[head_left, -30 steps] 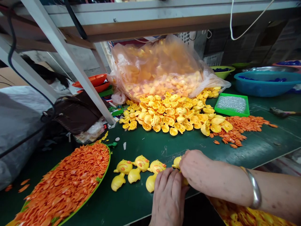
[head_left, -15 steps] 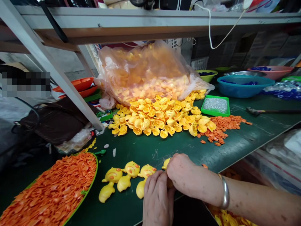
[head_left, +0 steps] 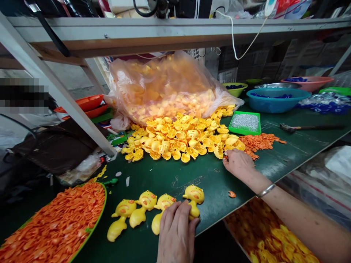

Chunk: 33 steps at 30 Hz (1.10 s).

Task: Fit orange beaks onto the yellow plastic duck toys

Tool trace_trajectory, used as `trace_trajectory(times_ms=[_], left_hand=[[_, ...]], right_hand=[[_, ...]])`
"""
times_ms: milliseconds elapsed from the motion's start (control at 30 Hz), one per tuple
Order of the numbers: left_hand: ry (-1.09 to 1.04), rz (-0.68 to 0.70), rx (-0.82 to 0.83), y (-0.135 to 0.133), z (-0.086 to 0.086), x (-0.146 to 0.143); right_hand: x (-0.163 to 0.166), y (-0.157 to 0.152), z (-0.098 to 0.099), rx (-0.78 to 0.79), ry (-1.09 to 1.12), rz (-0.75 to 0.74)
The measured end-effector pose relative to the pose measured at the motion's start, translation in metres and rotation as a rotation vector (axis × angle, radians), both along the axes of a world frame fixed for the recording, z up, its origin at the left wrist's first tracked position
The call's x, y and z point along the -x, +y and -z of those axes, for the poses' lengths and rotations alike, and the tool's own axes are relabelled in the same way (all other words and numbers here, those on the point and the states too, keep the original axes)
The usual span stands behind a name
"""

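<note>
My left hand (head_left: 177, 228) lies at the table's near edge, fingers together and thumb against the lower part of a yellow plastic duck half-shell (head_left: 194, 193). This shell's orange-marked head shows; its lower end is partly under my fingers. To the left are more yellow duck half-shells (head_left: 146, 201) in a row, each with orange markings on its rounded head. My right hand (head_left: 239, 162) reaches out to where the heap of yellow half-shells (head_left: 181, 140) meets the small orange plastic pieces (head_left: 259, 142). Its fingertips are pinched; what they hold is too small to tell.
An oval green-rimmed tray (head_left: 102, 210) full of orange pieces stands at the left. Behind the heap is a clear plastic bag (head_left: 164, 84) of yellow shells. A green tray (head_left: 245, 123) of silvery bits, a blue basin (head_left: 278, 100) and a hammer-like tool (head_left: 309, 127) sit right.
My right hand has left my left hand and the fourth duck half-shell, moving forward and right to the heap's edge. The duck head it covered now shows. My left hand stays in place.
</note>
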State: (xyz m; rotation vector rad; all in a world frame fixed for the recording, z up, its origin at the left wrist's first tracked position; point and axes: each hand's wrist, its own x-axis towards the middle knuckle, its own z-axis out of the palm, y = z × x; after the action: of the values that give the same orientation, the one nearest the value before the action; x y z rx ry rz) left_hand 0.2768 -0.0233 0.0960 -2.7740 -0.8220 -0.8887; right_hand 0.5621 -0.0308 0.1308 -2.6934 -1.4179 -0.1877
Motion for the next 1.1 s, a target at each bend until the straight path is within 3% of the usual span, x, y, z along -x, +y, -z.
trace_trajectory(times_ms=[233, 433, 500, 633, 700, 933, 1100], left_hand=[[-0.006, 0.003, 0.005, -0.002, -0.002, 0.0], [0.04, 0.047, -0.023, 0.001, -0.003, 0.003], [0.046, 0.049, -0.014, 0.001, -0.005, 0.004], [-0.008, 0.027, 0.032, -0.002, -0.014, 0.003], [-0.041, 0.062, 0.034, -0.002, -0.021, 0.0], [-0.168, 0.129, 0.142, -0.006, -0.036, -0.018], [-0.143, 0.143, 0.157, -0.008, -0.036, -0.018]], right_hand=[[-0.004, -0.001, 0.003, -0.072, 0.109, -0.009], [0.01, -0.028, 0.004, -0.255, 0.446, -0.1], [0.024, -0.039, 0.002, -0.328, 0.767, -0.186], [0.059, -0.055, -0.005, -0.499, 1.646, -0.267], [0.077, -0.058, -0.008, -0.508, 1.845, -0.264], [0.111, -0.062, -0.006, -0.537, 2.029, -0.215], [0.11, -0.063, -0.006, -0.418, 1.917, -0.24]])
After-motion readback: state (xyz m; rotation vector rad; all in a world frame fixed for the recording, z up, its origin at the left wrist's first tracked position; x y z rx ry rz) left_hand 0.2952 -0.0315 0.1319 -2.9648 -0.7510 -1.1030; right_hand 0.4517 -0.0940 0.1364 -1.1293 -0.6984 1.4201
